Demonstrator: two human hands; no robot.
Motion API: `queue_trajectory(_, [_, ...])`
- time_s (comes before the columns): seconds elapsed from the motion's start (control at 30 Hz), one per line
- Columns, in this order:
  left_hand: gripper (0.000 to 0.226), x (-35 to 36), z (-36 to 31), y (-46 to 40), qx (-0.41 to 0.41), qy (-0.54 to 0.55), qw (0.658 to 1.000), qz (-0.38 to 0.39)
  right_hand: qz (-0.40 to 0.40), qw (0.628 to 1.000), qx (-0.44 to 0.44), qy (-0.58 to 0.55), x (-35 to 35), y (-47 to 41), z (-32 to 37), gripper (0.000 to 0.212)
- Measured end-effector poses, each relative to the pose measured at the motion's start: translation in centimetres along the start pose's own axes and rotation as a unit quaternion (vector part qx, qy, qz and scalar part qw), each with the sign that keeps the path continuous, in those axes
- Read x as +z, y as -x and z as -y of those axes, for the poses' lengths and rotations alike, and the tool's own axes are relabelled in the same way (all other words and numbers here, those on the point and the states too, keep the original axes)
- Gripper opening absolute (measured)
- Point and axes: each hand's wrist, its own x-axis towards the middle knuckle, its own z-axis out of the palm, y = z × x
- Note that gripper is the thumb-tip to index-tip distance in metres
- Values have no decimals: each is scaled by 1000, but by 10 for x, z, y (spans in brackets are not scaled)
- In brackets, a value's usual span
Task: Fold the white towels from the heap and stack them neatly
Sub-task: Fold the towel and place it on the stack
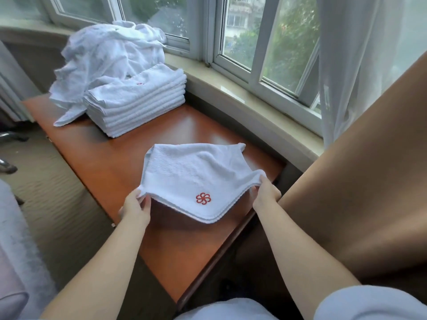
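Both hands pinch corners, left hand (135, 207) and right hand (265, 192), holding a folded white towel (196, 179) with red emblem (203, 198) at frame centre above the wooden table (111, 158); bare tabletop separates it from the stack (136, 105) and heap (108, 54) upper left.

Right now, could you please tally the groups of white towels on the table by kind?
Towel held between left hand and right hand, red logo up: 1
Folded stack: 1
Unfolded heap: 1
Total: 3 groups on the wooden table

A folded white towel (191, 179) with a red emblem sags mid-table; a neat stack (136, 105) adjoins the rumpled heap (108, 56).
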Motion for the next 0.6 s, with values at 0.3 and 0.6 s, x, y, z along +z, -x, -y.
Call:
queue_trajectory(0.3, [18, 96, -132, 93, 59, 247, 915, 315, 179, 954, -87, -225, 81, 98, 102, 12])
queue_trajectory(0.6, [11, 88, -155, 58, 115, 157, 954, 226, 92, 951, -140, -259, 87, 103, 105, 24])
